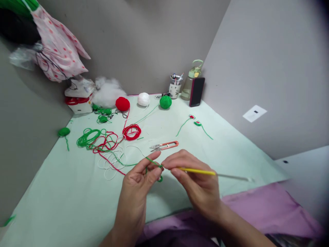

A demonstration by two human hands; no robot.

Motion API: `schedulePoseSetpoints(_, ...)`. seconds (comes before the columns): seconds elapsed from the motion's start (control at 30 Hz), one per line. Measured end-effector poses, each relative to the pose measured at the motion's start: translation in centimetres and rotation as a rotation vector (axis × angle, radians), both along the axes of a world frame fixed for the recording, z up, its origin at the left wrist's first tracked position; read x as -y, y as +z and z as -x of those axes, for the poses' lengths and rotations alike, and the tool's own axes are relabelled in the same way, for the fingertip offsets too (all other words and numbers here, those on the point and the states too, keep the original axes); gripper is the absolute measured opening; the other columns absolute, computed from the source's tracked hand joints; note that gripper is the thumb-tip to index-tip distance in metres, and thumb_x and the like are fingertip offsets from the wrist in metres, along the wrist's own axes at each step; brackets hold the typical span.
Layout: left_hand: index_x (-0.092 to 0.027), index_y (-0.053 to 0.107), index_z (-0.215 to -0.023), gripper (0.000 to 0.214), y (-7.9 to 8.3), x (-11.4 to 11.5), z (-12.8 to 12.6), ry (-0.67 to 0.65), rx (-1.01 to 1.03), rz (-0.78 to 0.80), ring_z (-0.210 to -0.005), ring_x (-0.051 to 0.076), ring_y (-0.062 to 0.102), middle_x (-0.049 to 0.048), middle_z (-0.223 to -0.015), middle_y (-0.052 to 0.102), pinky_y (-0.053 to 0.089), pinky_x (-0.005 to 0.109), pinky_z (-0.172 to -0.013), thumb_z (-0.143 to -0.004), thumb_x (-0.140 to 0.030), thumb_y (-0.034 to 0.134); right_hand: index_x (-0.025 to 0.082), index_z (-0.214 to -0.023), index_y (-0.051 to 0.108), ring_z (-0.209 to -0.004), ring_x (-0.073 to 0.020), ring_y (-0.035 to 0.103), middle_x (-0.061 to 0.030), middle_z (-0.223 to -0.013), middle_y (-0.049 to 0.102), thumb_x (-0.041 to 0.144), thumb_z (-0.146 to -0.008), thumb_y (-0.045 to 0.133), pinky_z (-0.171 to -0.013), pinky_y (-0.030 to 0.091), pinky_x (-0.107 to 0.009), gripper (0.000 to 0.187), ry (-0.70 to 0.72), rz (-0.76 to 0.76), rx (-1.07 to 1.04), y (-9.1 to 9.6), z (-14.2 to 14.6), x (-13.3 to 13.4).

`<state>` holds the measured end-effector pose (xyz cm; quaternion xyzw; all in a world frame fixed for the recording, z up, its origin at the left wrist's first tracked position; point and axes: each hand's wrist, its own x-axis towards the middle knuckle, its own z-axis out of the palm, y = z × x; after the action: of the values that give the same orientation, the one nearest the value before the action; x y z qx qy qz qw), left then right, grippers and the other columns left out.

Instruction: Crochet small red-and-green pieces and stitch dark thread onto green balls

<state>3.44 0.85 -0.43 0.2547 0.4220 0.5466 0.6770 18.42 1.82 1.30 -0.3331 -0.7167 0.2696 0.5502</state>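
Note:
My left hand (140,176) is closed, pinching a strand of green yarn (154,164) that loops over its index finger and trails left across the table. My right hand (191,175) is closed round a yellow-handled crochet hook (203,171), whose tip meets the green yarn between my two hands. The hook's far end sticks out to the right. Orange thread snips (164,146) lie just beyond my fingers.
Loose green, red and white yarn (108,144) tangles on the pale green table (64,192) to the left. Red (122,103), white (143,99) and green (165,102) yarn balls sit at the back, with a pen cup (175,87), bottle (192,80) and phone (196,91). Purple cloth (257,209) covers my lap.

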Motion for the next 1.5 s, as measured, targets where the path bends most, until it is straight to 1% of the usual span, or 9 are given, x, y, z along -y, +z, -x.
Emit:
schedulePoseSetpoints(0.17,-0.024,0.078,-0.119,0.050,0.1,-0.4,0.1,-0.079,0.197,0.054,-0.066,0.007,0.054,-0.0025,-0.074,0.061,0.046,0.016,-0.066,-0.071,-0.030,0.091,0.017,-0.121,0.072,-0.103,-0.0227,0.068,-0.0130,-0.112,0.074,0.004,-0.093,0.062,-0.087,0.058,-0.034,0.032,-0.086,-0.310,0.331,-0.3,-0.5,0.9)
schedulePoseSetpoints(0.3,-0.020,0.081,-0.110,0.043,0.1,-0.5,0.6,-0.110,0.201,0.088,-0.056,0.004,0.046,-0.0043,-0.066,0.054,0.039,0.012,-0.053,-0.070,-0.029,0.091,0.021,-0.110,0.073,-0.086,-0.0179,0.068,-0.0062,-0.095,0.072,0.008,-0.097,0.059,-0.074,0.058,-0.030,0.024,-0.091,-0.076,0.054,0.0,-0.9,0.6)
schedulePoseSetpoints(0.4,-0.025,0.080,-0.115,0.044,0.1,-0.3,0.3,0.023,0.067,-0.006,-0.066,0.006,0.053,-0.0038,-0.071,0.059,0.046,0.012,-0.067,-0.072,-0.026,0.091,0.021,-0.098,0.074,-0.080,-0.0180,0.067,-0.0044,-0.084,0.070,0.015,-0.099,0.058,-0.071,0.057,-0.031,0.017,-0.066,0.053,-0.099,0.2,-0.5,0.1)
schedulePoseSetpoints(0.57,-0.028,0.073,-0.127,0.054,0.1,0.0,-0.4,-0.061,0.164,0.003,-0.071,0.007,0.057,-0.0025,-0.077,0.063,0.048,0.015,-0.071,-0.075,-0.029,0.089,0.020,-0.115,0.075,-0.094,-0.0209,0.069,-0.0104,-0.102,0.074,0.009,-0.095,0.062,-0.078,0.059,-0.033,0.026,-0.123,-0.282,0.229,-0.7,-0.1,0.4)
schedulePoseSetpoints(0.83,-0.023,0.081,-0.110,0.039,0.7,-0.6,0.6,-0.120,0.115,0.032,-0.063,0.006,0.049,-0.0031,-0.070,0.059,0.041,0.014,-0.061,-0.073,-0.026,0.090,0.022,-0.093,0.078,-0.075,-0.0180,0.062,-0.0039,-0.078,0.069,0.023,-0.099,0.062,-0.070,0.054,-0.033,0.016,0.025,0.195,-0.280,-0.2,-1.4,-0.5)
schedulePoseSetpoints(0.97,-0.026,0.080,-0.106,0.029,0.5,-0.7,0.1,-0.208,0.055,-0.051,-0.070,0.009,0.053,-0.0023,-0.078,0.064,0.044,0.019,-0.069,-0.077,-0.027,0.086,0.021,-0.108,0.077,-0.095,-0.0214,0.068,-0.0096,-0.102,0.074,0.010,-0.095,0.063,-0.083,0.057,-0.038,0.022,0.022,-0.045,0.024,0.1,-0.8,-0.9)
schedulePoseSetpoints(1.27,-0.022,0.082,-0.098,0.023,0.4,-4.3,1.4,-0.321,-0.234,-0.158,-0.071,0.014,0.057,-0.0009,-0.073,0.064,0.041,0.027,-0.075,-0.077,-0.029,0.083,0.022,-0.102,0.076,-0.094,-0.0232,0.067,-0.0099,-0.101,0.075,0.010,-0.093,0.063,-0.087,0.053,-0.041,0.021,-0.498,-0.466,0.304,1.8,-4.8,-7.0)
schedulePoseSetpoints(1.37,-0.021,0.082,-0.099,0.024,0.4,-5.8,1.7,-0.352,-0.330,-0.212,-0.071,0.015,0.058,-0.0002,-0.072,0.064,0.042,0.027,-0.073,-0.078,-0.031,0.081,0.020,-0.101,0.076,-0.097,-0.0238,0.068,-0.0091,-0.099,0.076,0.020,-0.097,0.058,-0.090,0.051,-0.040,0.018,-0.612,-0.279,0.210,2.8,-6.5,-9.5)
schedulePoseSetpoints(1.5,-0.018,0.082,-0.093,0.025,0.9,-7.3,1.7,-0.337,-0.394,-0.226,-0.069,0.016,0.058,0.0013,-0.071,0.066,0.042,0.028,-0.070,-0.074,-0.034,0.082,0.015,-0.108,0.073,-0.065,-0.0144,0.059,-0.0026,-0.077,0.071,0.022,-0.094,0.053,-0.067,0.048,-0.029,0.025,-0.286,0.167,-0.007,2.6,-5.9,-10.1)
